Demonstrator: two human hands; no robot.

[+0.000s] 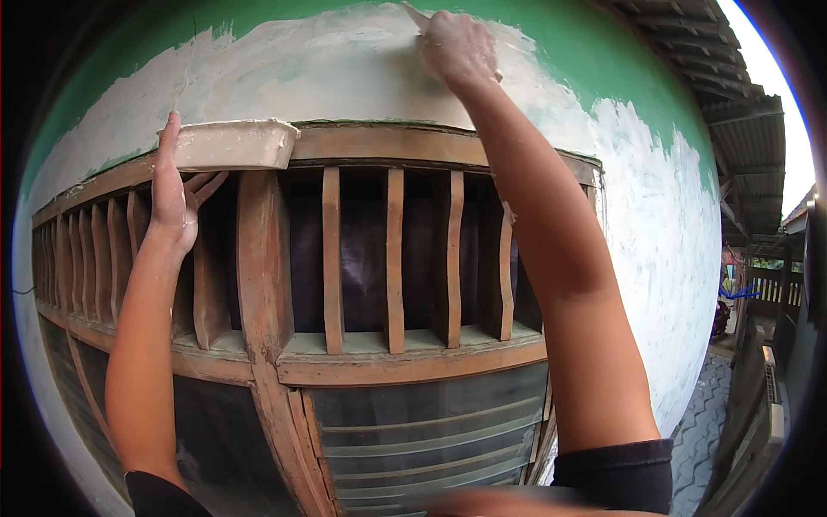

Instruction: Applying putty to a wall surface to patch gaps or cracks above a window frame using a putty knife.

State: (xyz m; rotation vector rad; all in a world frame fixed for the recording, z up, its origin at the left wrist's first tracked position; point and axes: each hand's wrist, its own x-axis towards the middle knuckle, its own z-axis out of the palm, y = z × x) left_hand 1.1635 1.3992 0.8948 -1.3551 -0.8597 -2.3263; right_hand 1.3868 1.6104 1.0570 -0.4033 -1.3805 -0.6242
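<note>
My left hand (178, 202) is raised at the left. It supports a long pale trough (237, 145), with one finger upright along its near side and the others beneath. White paste crusts the trough's rim, but its inside is hidden. Higher up and to the right, my right hand (461, 45) is closed around a flat-bladed tool, perhaps a scraper (417, 17), partly hidden by the fist. It is at the upper part of the wall (362, 73), where whitish coating covers green paint. White smears mark both hands.
Below the coated strip runs a brown wooden window frame (379, 145) with upright slats (394, 258). Louvred glass panes (431, 422) sit lower down. The wall curves away at right toward a paved path (702, 422) and a corrugated roof (758, 155).
</note>
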